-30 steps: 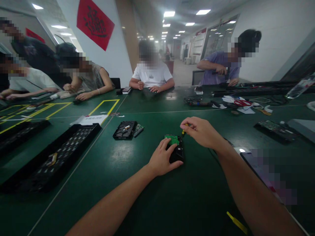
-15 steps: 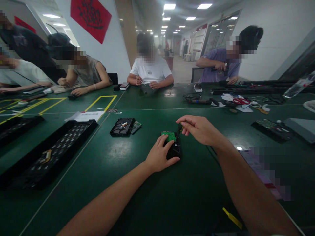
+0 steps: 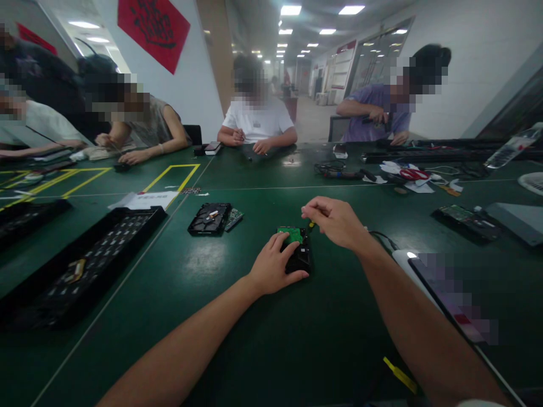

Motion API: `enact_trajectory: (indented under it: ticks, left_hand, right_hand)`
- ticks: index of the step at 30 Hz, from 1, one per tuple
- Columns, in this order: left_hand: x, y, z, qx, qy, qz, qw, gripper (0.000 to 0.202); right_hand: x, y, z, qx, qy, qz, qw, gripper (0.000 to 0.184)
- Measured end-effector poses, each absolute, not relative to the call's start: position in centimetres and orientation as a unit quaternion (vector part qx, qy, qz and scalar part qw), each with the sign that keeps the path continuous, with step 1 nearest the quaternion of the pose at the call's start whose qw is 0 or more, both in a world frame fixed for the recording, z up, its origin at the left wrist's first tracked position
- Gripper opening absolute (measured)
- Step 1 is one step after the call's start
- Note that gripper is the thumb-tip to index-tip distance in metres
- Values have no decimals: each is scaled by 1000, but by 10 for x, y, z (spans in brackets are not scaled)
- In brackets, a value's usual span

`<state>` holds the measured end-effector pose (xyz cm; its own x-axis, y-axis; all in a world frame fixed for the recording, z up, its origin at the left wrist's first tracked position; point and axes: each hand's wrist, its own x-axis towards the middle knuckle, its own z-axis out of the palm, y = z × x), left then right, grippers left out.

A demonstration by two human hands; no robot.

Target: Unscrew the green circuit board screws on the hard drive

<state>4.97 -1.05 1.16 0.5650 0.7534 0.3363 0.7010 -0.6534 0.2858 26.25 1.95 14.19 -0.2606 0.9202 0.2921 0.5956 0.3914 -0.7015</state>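
Note:
A black hard drive [image 3: 300, 255] with a green circuit board [image 3: 291, 233] on top lies on the green table [image 3: 263, 345] in front of me. My left hand [image 3: 271, 265] rests on the drive's near left side, fingers curled round its edge. My right hand [image 3: 335, 221] hovers over the drive's far right corner, fingers pinched on a small screwdriver [image 3: 311, 225] with a yellow handle, its tip pointing down at the board.
A second opened hard drive [image 3: 210, 218] with a loose board lies to the left. Long black trays [image 3: 80, 265] stand further left. A tablet [image 3: 449, 297] lies at the right, another drive [image 3: 464, 221] beyond it. Several people sit along the far edge.
My right hand has shifted slightly left over the drive's corner with the screwdriver. My left hand stays on the drive. The view has drifted a little.

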Motion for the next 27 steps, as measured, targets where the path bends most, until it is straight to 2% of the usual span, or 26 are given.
enact_trajectory:
  ticks: [3, 6, 15, 18, 25, 27]
  left_hand:
    - [50, -11, 11, 882, 412, 220, 60, 87]
    - [50, -11, 10, 881, 413, 221, 65, 87]
    - [50, -12, 12, 880, 415, 219, 75, 87]
    - [50, -13, 12, 879, 416, 217, 81, 87]
    - [50, -13, 12, 876, 415, 229, 88, 84]
    - [50, -13, 12, 877, 415, 227, 88, 85]
  right_hand:
    - [264, 21, 143, -489, -731, 336, 338, 39]
    - [266, 20, 146, -467, -697, 434, 329, 35]
    - [267, 20, 143, -535, -727, 274, 332, 36]
    - [267, 24, 137, -547, -710, 274, 348, 34]
    - [264, 26, 136, -437, -676, 474, 356, 40]
    - [264, 24, 138, -427, -643, 528, 354, 36]
